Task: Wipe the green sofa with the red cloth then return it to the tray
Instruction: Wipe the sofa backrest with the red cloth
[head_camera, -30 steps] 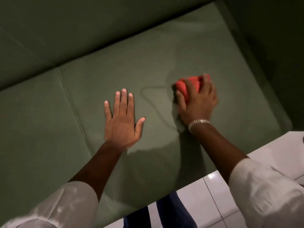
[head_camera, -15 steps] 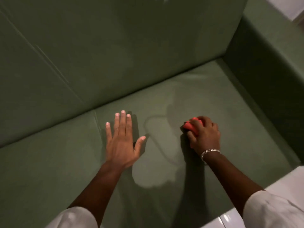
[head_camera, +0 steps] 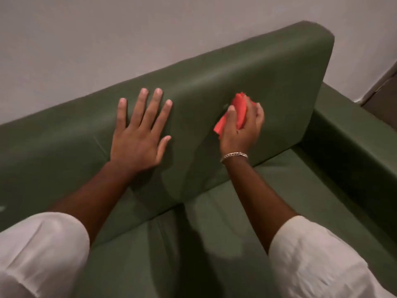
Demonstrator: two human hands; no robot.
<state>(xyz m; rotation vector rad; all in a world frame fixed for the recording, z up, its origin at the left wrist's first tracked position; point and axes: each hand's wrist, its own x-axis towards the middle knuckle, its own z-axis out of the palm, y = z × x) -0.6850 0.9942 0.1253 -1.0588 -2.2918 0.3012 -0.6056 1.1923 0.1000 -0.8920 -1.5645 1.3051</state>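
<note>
Red cloth (head_camera: 236, 114) clamped in right hand (head_camera: 242, 130) against the green sofa (head_camera: 268, 67) backrest, left hand (head_camera: 139, 134) splayed flat. Mid-wipe; tray's not visible, comes later.

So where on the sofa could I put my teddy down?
The seat cushion lies bare between the backrest and the armrest; more bare seat shows between the two sleeves. The backrest front is busy: the left hand lies flat there, and the right hand presses the red cloth.

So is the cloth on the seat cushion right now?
No, the right hand presses the cloth against the backrest, above the seat.
</note>
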